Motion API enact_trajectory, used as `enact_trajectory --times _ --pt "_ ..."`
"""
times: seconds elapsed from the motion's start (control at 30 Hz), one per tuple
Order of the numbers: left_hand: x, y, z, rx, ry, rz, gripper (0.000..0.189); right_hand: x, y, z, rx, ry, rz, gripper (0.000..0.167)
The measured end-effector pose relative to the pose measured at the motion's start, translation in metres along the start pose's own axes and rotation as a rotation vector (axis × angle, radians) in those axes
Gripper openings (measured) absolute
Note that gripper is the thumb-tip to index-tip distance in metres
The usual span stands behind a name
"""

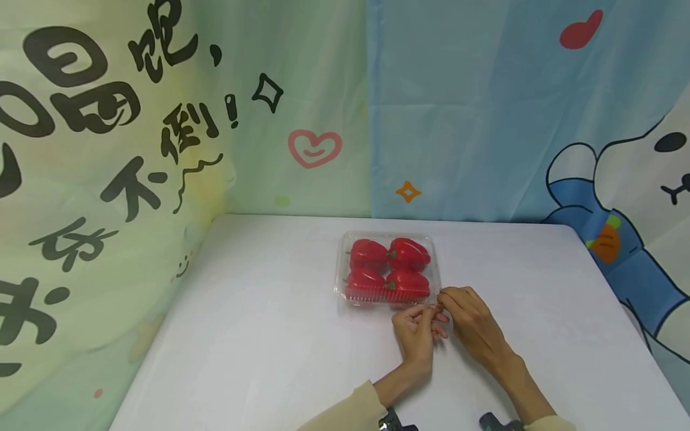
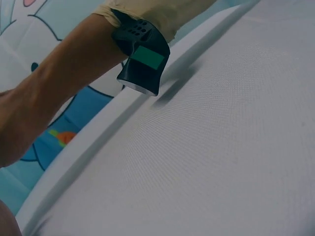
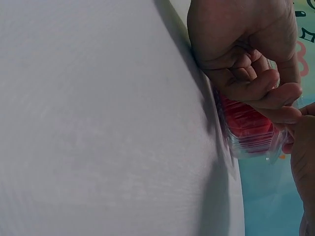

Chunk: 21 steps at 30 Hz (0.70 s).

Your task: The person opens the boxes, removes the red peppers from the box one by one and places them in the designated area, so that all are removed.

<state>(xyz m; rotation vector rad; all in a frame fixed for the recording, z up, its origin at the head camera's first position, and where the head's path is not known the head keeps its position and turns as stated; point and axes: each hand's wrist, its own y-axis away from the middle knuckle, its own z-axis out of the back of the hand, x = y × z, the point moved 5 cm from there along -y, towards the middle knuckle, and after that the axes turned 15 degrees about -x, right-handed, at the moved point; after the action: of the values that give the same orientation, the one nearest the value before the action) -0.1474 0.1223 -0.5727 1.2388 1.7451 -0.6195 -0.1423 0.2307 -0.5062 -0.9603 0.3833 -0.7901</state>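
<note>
A clear plastic clamshell box (image 1: 339, 272) sits on the white table, its lid down over several red bell peppers (image 1: 408, 254). At its front right corner, my left hand (image 1: 415, 338) pinches the edge between thumb and index, the other fingers loosely bent. From the right, my right hand (image 1: 474, 320) pinches the same corner, fingertips meeting those of the left. In the right wrist view, the left hand (image 3: 241, 44) covers part of the box (image 3: 253, 147), and the right hand (image 3: 306, 157) enters at the right edge. The pinched bit of plastic is mostly hidden by fingertips.
The white table (image 1: 242, 335) reaches back to a printed cloth backdrop (image 1: 458, 120). Dark wrist-worn devices show below both sleeves, one device (image 2: 142, 61) plainly in the left wrist view beside the right forearm (image 2: 64, 69).
</note>
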Motion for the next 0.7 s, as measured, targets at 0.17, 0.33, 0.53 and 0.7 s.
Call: enact_trajectory --times 0.17,0.33,0.53,0.7 --pt "-0.0006 -0.0003 0.0000 0.011 0.000 -0.030 0.021 -0.0008 0.0002 -0.0012 0.025 -0.016 -0.013 0.016" --pt "-0.0011 -0.0016 -0.0006 0.007 -0.015 -0.031 0.021 -0.0016 -0.0015 -0.0012 0.016 -0.035 -0.007 0.014" --pt "-0.0011 -0.0022 -0.0013 -0.012 -0.013 -0.028 0.020 -0.0018 -0.0035 -0.0010 0.018 -0.037 0.019 0.027" --pt "-0.0012 -0.0023 -0.0006 -0.023 -0.001 -0.026 0.019 -0.0018 -0.0037 -0.0012 0.028 -0.039 0.037 0.025"
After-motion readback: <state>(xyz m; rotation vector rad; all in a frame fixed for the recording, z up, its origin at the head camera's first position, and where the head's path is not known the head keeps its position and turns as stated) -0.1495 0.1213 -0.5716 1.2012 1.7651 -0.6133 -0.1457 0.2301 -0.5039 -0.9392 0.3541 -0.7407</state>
